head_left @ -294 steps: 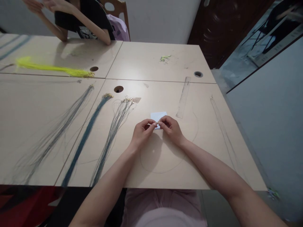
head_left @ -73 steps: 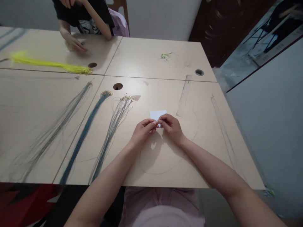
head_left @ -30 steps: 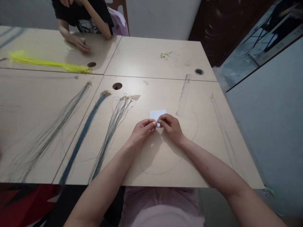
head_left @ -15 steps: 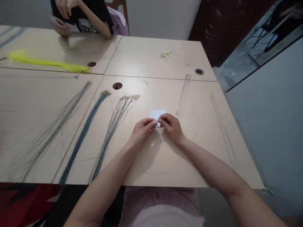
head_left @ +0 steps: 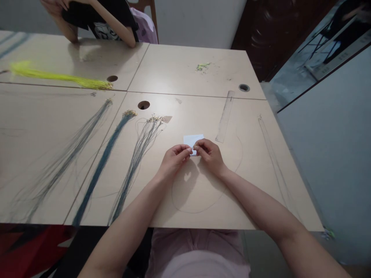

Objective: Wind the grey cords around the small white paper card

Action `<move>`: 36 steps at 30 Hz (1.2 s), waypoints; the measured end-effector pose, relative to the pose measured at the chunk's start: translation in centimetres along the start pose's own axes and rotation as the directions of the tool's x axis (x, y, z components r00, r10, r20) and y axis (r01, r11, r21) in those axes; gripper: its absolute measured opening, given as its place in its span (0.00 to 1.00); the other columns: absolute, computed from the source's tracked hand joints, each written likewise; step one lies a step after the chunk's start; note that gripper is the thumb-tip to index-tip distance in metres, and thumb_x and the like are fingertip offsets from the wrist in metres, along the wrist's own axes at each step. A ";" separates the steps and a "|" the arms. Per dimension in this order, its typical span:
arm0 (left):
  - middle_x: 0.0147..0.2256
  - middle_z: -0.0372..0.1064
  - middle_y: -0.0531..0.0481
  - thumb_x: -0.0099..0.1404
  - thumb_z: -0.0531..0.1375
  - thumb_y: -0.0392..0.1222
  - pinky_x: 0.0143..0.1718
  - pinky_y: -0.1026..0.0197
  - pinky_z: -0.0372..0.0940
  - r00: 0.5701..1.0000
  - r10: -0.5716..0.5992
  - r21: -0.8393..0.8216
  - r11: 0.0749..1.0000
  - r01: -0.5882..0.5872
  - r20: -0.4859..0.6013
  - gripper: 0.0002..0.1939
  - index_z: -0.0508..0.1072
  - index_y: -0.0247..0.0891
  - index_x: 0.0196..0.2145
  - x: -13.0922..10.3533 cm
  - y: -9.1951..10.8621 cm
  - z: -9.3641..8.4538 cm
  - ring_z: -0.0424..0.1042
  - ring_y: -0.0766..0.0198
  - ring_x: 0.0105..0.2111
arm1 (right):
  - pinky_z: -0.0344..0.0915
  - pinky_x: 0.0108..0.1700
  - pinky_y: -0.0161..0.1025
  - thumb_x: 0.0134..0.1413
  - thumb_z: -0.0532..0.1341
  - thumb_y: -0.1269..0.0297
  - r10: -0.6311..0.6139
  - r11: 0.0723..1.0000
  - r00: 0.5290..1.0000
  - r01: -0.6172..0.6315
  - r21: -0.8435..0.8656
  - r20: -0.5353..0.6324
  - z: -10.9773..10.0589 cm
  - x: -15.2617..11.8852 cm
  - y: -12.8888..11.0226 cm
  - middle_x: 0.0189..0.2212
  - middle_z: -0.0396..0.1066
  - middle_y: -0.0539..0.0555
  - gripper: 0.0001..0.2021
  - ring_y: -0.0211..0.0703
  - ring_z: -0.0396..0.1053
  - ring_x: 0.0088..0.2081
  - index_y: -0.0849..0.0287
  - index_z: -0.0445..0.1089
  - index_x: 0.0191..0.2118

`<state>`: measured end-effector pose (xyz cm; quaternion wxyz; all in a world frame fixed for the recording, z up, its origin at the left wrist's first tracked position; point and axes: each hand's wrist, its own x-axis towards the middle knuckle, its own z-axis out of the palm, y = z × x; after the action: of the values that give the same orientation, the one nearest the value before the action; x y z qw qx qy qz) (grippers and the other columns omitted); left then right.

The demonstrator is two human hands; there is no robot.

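Observation:
Over a small white square of paper [head_left: 191, 139], my left hand [head_left: 177, 157] and my right hand [head_left: 211, 154] meet, thumb and forefinger of each closed in a pinch. A thin dark cord [head_left: 199, 212] runs down from beneath my left hand, curves across the table under my right forearm and ends beyond my right hand. The tiny part between my fingertips seems to be this cord, but it is too small to see clearly. To the left lies a bundle of grey cords [head_left: 136, 148] with gold-coloured metal ends.
Further left are a blue cord bundle [head_left: 107, 148], another grey bundle [head_left: 78, 133] and a yellow bundle [head_left: 63, 77]. A clear ruler [head_left: 224, 117] lies beyond my right hand. At far right rests a thin cord pair [head_left: 269, 148]. A co-worker [head_left: 107, 23] sits across the table.
My hands, the cord and the paper look the same. Across the table, the co-worker's hands have risen up and to the left, off the tabletop.

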<state>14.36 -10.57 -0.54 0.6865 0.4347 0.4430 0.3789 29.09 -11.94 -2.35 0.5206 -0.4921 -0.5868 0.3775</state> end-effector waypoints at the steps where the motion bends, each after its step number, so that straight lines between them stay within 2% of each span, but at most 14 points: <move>1: 0.26 0.65 0.53 0.50 0.62 0.46 0.26 0.67 0.54 1.000 0.002 0.001 1.000 -0.002 0.000 0.11 0.71 0.35 0.28 0.0 0.0 0.0 0.59 0.73 0.23 | 0.60 0.31 0.35 0.52 0.56 0.65 -0.003 1.000 1.000 0.003 0.002 -0.001 0.0 0.0 0.0 0.27 0.66 0.49 0.04 0.35 0.63 0.26 0.57 0.66 0.29; 19: 0.23 0.62 0.54 0.53 0.61 0.45 0.27 0.68 0.52 1.000 0.005 0.059 0.998 -0.005 0.004 0.10 0.71 0.35 0.29 0.1 -0.2 -0.2 0.58 0.72 0.23 | 0.60 0.31 0.35 0.53 0.56 0.66 -0.008 1.000 1.000 0.009 -0.024 0.009 -0.1 0.0 0.0 0.26 0.65 0.49 0.04 0.36 0.63 0.26 0.58 0.65 0.29; 36: 0.24 0.62 0.54 0.53 0.61 0.44 0.28 0.68 0.54 0.999 -0.004 -0.031 1.000 0.005 0.048 0.10 0.71 0.34 0.30 0.2 -0.6 -0.1 0.59 0.73 0.24 | 0.61 0.31 0.35 0.52 0.56 0.65 0.016 1.000 1.000 -0.016 -0.011 0.007 0.0 0.0 0.0 0.26 0.65 0.49 0.04 0.36 0.63 0.26 0.58 0.65 0.29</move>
<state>14.41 -10.54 -1.23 0.7044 0.4319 0.4215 0.3737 29.12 -11.89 -2.38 0.5128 -0.4984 -0.5867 0.3801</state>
